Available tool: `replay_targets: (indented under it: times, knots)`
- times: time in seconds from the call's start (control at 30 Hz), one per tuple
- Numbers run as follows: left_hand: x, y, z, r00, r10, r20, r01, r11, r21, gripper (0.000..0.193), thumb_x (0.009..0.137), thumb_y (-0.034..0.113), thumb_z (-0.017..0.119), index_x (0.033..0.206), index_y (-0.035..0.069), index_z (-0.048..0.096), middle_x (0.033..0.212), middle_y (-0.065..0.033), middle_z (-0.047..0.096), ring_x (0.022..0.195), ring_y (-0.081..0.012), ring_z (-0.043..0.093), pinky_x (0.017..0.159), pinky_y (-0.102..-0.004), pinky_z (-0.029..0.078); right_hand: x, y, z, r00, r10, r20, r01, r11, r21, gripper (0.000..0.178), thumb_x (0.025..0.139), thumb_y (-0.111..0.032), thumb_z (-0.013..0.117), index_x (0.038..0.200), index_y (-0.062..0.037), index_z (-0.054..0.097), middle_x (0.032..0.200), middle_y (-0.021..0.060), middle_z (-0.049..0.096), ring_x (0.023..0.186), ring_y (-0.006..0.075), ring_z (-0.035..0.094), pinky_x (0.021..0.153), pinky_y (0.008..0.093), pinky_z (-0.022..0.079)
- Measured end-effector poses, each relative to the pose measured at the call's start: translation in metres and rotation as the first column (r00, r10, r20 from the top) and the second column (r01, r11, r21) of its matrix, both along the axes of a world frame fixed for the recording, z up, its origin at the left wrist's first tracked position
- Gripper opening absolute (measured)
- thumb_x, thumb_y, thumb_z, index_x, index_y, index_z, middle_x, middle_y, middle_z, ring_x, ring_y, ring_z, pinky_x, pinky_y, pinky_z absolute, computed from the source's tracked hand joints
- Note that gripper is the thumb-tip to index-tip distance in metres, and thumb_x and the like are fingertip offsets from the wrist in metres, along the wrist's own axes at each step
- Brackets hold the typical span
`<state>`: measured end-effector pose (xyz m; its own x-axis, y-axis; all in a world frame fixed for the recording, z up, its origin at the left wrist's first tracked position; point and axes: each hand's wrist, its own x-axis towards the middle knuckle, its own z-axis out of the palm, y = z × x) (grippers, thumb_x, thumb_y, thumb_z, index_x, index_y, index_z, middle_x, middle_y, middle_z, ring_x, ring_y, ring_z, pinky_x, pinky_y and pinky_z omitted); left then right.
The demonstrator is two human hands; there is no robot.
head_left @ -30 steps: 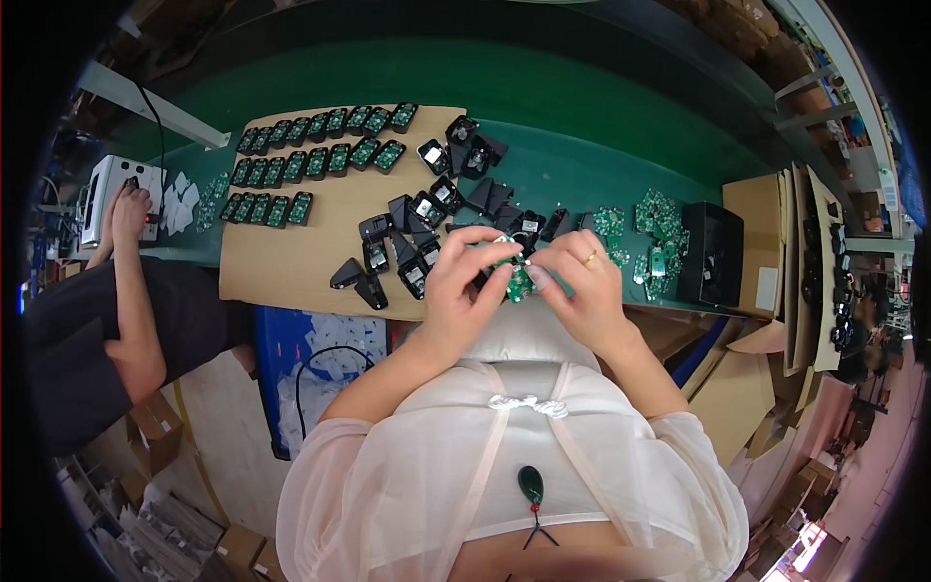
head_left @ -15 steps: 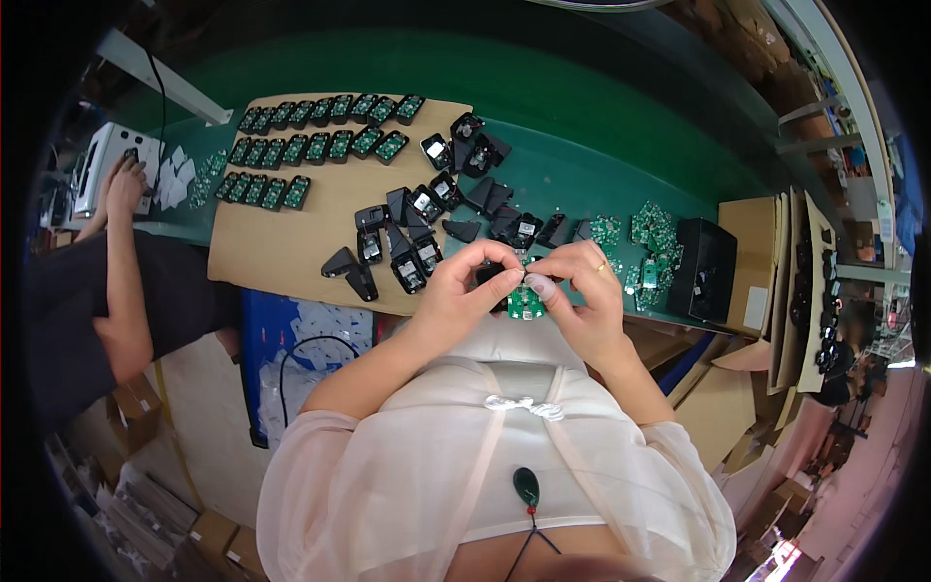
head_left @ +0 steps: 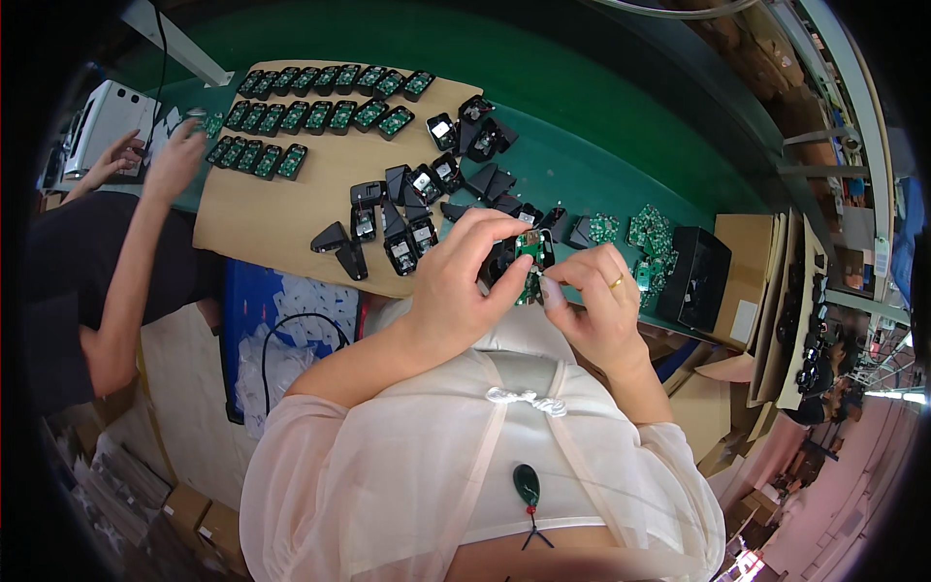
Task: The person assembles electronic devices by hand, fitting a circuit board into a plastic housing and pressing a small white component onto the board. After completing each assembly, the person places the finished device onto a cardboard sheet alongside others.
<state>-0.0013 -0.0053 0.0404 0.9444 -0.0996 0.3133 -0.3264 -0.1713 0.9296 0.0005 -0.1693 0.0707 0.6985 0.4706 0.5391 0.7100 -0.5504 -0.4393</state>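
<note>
a green panel [head_left: 621,126] backs the green bench [head_left: 582,191], pinkish floor [head_left: 839,495] at far right.

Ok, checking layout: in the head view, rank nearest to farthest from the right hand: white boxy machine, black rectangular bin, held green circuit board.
1. Held green circuit board, just left.
2. Black rectangular bin, on the right.
3. White boxy machine, far left.

Green bench [head_left: 572,179] bears cardboard [head_left: 291,213] and, seemingly, circuit boards [head_left: 648,233].

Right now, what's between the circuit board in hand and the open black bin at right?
In the head view: from the held circuit board, first the right hand, then loose green circuit boards, up to the black bin.
</note>
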Motion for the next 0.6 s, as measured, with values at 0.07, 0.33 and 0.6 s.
replay_targets:
  times: [0.07,0.33,0.6]
  knots:
    - [0.0,-0.0003,0.0017,0.999,0.04,0.011,-0.039,0.999,-0.009,0.025,0.072,0.006,0.062,0.096,0.003,0.055,0.092,-0.0106,0.055,0.075,-0.0253,0.058,0.061,-0.0301,0.047,0.0008,0.0005,-0.0017,1.0,-0.007,0.0,0.007,1.0,0.002,0.027,0.056,0.006,0.066,0.079,-0.0021,0.053,0.073,0.0082,0.052,0.062,0.0227,0.049,0.052,0.0306,0.041]
    - [0.0016,0.0003,0.0037,0.997,0.046,0.062,-0.05,0.996,0.069,0.027,0.072,0.007,0.063,0.097,0.004,0.055,0.092,-0.0094,0.055,0.074,-0.0239,0.058,0.059,-0.0298,0.047,0.0026,0.0003,-0.0003,1.0,0.003,-0.001,-0.003,1.0,-0.019,0.028,0.056,0.006,0.066,0.08,-0.0017,0.053,0.074,0.0084,0.052,0.062,0.0233,0.049,0.052,0.0311,0.041]
    - [0.0023,-0.0025,0.0043,0.998,0.037,0.044,-0.039,0.997,0.064,0.026,0.072,0.007,0.063,0.096,0.004,0.055,0.092,-0.0091,0.055,0.074,-0.0241,0.058,0.059,-0.0298,0.047,0.0033,-0.0036,0.0017,1.0,0.008,-0.01,-0.008,0.998,-0.066,0.029,0.056,0.005,0.065,0.081,-0.0012,0.054,0.075,0.0085,0.051,0.064,0.0234,0.05,0.053,0.0309,0.042]
